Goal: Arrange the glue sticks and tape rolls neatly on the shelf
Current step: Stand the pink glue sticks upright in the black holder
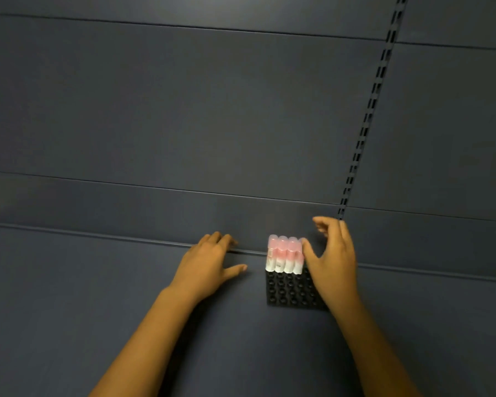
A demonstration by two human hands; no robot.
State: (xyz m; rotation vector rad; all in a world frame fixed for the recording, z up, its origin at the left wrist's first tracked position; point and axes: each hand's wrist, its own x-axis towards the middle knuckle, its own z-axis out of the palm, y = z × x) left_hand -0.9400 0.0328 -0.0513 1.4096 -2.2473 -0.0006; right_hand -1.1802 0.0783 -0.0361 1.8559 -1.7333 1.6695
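Observation:
Several glue sticks [284, 255], white with pink caps, stand upright in the back row of a black holder tray [287, 293] full of round holes. The tray sits on the dark shelf [98, 282] close to its back wall. My right hand [331, 259] hovers just right of the sticks with fingers spread and relaxed; its thumb lies next to the rightmost stick, and I cannot tell whether it touches. My left hand [209, 262] rests flat on the shelf, left of the tray, fingers straight, holding nothing. No tape rolls are in view.
The dark back panel [212, 110] rises behind the shelf. A slotted upright rail [367, 116] runs down it to the right of the tray. The shelf surface extends to both sides of the tray.

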